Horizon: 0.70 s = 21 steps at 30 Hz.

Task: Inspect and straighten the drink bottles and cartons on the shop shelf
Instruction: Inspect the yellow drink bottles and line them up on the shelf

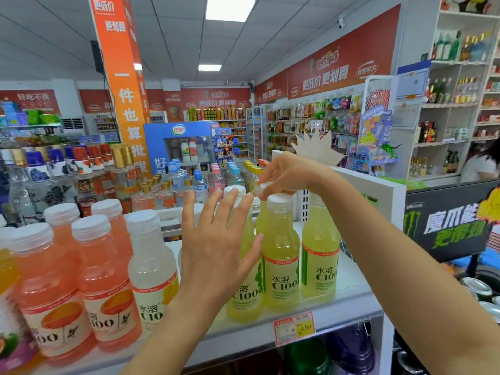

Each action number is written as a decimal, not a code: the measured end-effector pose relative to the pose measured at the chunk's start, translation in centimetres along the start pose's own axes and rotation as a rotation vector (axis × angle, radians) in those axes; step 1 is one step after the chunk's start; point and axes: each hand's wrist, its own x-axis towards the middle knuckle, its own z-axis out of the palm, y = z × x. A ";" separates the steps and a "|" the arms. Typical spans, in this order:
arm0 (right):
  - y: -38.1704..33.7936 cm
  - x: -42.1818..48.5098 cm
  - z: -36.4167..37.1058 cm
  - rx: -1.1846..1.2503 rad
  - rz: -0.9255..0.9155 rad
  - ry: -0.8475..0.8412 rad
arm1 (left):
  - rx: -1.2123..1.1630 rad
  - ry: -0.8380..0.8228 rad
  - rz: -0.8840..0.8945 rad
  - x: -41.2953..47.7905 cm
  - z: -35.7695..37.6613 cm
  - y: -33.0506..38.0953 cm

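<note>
Your lime bottle point(281, 255) is glossy clear plastic, its cap point(280, 202) ribbed. Below it, the price tag point(295, 328) looks papery.

Above me there's a white tiled ceiling point(54, 36) with bright square light panels point(230, 8). Tall orange pillar point(127, 104) on my left, long red wall banners point(338, 69), white shelving unit point(454, 104) off right.

Shelf point(349, 277): white top tier, white end panel at right
Front edge: price tag point(295, 328), below the yellow bottles
Left: pink bottles point(105, 266), upright, white caps, packed close
Middle: pale bottle point(153, 266), upright, just beside the pink ones
Right: yellow bottles point(281, 253), three upright in front, labels facing out
Behind: back bottle point(260, 216), yellow, just behind the front row
Right end: bare shelf surface
</note>
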 end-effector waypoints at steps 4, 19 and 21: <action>0.1 0.0 -0.7 -0.069 0.003 -0.080 | -0.001 -0.021 -0.009 -0.1 -0.1 0.0; 4.7 -7.9 -2.6 -0.014 0.002 0.045 | -0.071 -0.066 0.108 2.7 0.9 3.7; 5.3 -8.3 -2.2 0.041 -0.020 0.070 | -0.064 -0.067 0.104 2.7 0.9 3.7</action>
